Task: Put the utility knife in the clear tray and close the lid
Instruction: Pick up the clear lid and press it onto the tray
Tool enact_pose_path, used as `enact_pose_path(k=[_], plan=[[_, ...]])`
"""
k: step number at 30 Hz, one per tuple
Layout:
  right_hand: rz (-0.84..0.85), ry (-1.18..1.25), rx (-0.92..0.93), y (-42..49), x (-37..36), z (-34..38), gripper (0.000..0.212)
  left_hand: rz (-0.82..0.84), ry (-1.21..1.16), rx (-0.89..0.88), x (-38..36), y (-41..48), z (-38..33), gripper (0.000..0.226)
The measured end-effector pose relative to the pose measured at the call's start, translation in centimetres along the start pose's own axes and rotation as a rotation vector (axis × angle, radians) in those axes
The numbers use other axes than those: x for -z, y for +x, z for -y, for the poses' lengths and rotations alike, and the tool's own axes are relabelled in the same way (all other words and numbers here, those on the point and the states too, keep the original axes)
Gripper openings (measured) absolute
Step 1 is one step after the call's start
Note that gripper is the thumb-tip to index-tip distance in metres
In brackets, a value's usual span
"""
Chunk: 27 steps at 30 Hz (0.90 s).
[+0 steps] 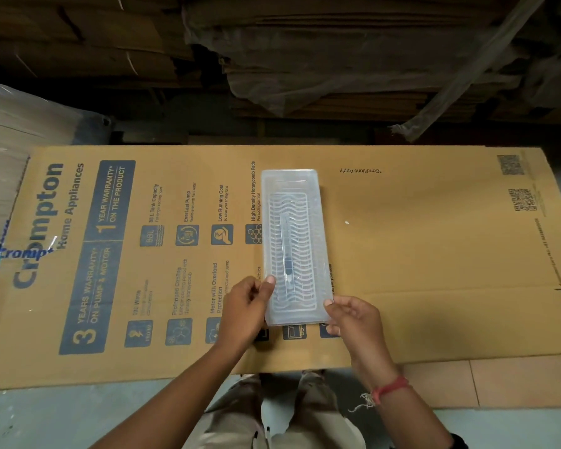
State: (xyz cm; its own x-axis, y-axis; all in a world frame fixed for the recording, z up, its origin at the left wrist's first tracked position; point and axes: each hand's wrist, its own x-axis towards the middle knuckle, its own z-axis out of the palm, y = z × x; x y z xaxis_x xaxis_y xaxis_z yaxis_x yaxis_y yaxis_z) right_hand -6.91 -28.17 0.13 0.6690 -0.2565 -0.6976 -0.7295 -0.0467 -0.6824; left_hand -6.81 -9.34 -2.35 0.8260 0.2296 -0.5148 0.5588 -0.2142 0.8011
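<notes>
Seating translucent rectangular plastic lid [291, 202] over slim dark utility knife [287, 251] already inside clear tray [325, 254], left hand [246, 306] and right hand [353, 317] pinching near corners.

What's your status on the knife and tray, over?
Left hand and right hand grip the clear tray's near corners. Utility knife inside, lid looks on. Nothing in the way.

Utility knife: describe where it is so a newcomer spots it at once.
On the flattened cardboard box lies a long clear tray, held by both hands at its near end. The utility knife lies lengthwise inside: the only slim dark shape visible through the clear plastic.
</notes>
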Motion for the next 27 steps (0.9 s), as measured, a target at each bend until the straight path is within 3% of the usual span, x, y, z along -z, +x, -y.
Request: enact_pose_path(k=[5,8,16,20,24,27], plan=[[0.035,0.110,-0.033,-0.2,0.2,-0.9,0.014,-0.008,0.083,-0.122,-0.5,-2.7,2.0,0.066],[0.047,0.131,-0.033,0.0,0.4,-1.0,0.015,-0.030,0.118,-0.164,-0.9,-2.8,2.5,0.060],[0.054,0.126,-0.036,1.0,0.4,-1.5,0.011,-0.065,0.150,-0.175,-2.2,-2.7,3.1,0.041],[0.061,0.078,-0.052,0.9,0.8,-1.0,0.016,-0.025,0.070,-0.134,-1.9,-2.5,3.3,0.051],[0.075,-0.030,0.002,1.4,1.2,2.0,0.019,-0.130,0.037,-0.137,-0.9,-0.8,1.1,0.066],[0.026,-0.049,0.136,4.0,0.4,5.7,0.021,-0.231,0.010,-0.143,0.1,3.2,-2.9,0.050]])
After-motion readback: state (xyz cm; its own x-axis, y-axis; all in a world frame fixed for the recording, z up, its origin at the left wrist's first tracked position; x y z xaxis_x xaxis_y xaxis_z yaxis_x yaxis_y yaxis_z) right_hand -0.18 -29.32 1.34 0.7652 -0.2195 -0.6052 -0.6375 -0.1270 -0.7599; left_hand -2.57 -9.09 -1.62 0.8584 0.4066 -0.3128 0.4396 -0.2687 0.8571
